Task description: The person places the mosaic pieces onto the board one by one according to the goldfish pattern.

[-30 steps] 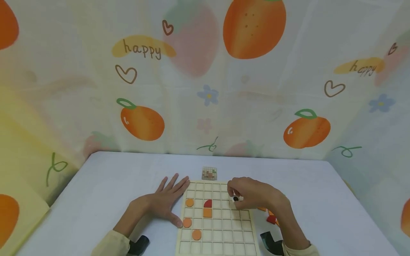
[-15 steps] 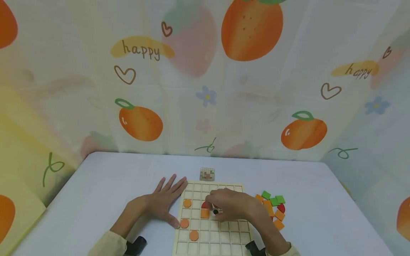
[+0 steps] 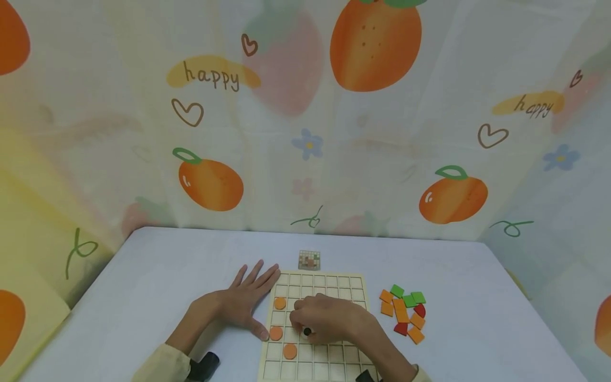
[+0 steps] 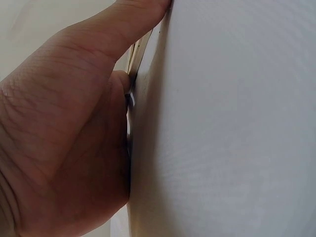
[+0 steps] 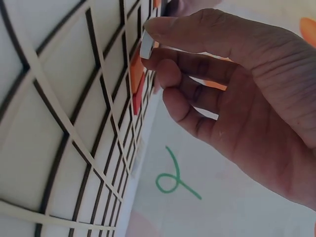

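My right hand (image 3: 329, 318) pinches a small white piece (image 5: 147, 45) with a black spot between thumb and index finger, low over the gridded board (image 3: 334, 370). In the right wrist view, an orange square tile (image 5: 136, 74) and a red tile (image 5: 138, 95) lie on the board just past the fingertips; the hand hides both in the head view. My left hand (image 3: 241, 307) rests with spread fingers along the board's left edge, thumb and fingertips at its rim. Orange discs (image 3: 289, 351) sit in cells on the board's left side.
Right of the board lies a loose group of orange, green (image 3: 396, 291) and red tiles (image 3: 401, 329). A small patterned card (image 3: 310, 260) lies behind the board's far edge. A fruit-printed cloth (image 3: 305, 175) hangs behind the white table (image 3: 477, 318).
My right hand has moved left and toward me across the board with the white piece, now covering the red and orange tiles. The tile group on the right has come into sight. My left hand stays put.
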Motion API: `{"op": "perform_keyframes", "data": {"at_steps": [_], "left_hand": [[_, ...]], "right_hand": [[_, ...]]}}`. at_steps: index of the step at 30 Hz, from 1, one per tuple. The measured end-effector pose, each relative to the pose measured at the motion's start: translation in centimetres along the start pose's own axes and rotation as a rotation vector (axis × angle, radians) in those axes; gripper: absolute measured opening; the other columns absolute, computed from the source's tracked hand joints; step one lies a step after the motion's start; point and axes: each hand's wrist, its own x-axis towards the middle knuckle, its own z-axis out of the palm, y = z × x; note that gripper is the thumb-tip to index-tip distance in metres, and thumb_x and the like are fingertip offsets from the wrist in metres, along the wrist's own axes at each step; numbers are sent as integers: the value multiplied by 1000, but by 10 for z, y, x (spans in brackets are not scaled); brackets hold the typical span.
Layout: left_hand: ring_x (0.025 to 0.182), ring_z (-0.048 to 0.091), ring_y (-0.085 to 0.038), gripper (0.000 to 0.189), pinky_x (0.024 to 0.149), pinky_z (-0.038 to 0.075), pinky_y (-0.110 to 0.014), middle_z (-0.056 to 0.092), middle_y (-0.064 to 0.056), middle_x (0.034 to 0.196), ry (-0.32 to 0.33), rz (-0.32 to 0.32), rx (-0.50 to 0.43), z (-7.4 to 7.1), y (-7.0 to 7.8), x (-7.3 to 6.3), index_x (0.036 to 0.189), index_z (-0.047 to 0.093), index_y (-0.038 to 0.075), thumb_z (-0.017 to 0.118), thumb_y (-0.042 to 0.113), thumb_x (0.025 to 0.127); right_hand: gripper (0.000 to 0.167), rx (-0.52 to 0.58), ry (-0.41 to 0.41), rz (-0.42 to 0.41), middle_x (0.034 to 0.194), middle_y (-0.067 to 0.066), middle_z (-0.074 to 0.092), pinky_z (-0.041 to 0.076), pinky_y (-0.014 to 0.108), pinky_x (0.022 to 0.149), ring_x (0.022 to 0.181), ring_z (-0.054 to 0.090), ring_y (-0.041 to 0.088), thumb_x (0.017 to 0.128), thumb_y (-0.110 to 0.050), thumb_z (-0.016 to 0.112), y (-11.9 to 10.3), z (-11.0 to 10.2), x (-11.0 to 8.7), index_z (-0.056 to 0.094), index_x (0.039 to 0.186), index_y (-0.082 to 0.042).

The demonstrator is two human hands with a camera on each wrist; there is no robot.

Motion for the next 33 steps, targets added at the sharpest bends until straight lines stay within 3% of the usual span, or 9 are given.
{"op": "perform_keyframes", "data": {"at_steps": [16,27,33], "left_hand": [[164,-13,-43,139,129,-7,-70,-3,-7,180,9,2,2,-5,0,3,169,5,12,81,75,72],[164,-12,-45,141,128,-9,-70,-2,-9,179,0,11,-33,-3,-1,2,169,7,11,79,80,69],[162,-15,-47,142,126,-12,-72,-4,-11,179,9,58,-85,1,-4,-2,169,4,11,78,81,70]], "right_hand": [[16,-126,-14,9,95,-17,64,50,17,80,82,52,-3,90,-22,84,-2,0,5,76,101,-28],[13,-101,5,13,92,-16,63,49,17,79,81,53,-1,90,-20,83,-3,2,4,75,97,-27],[12,-74,3,46,90,-17,61,49,18,81,81,52,-2,91,-20,83,-3,0,0,74,96,-27]]}}
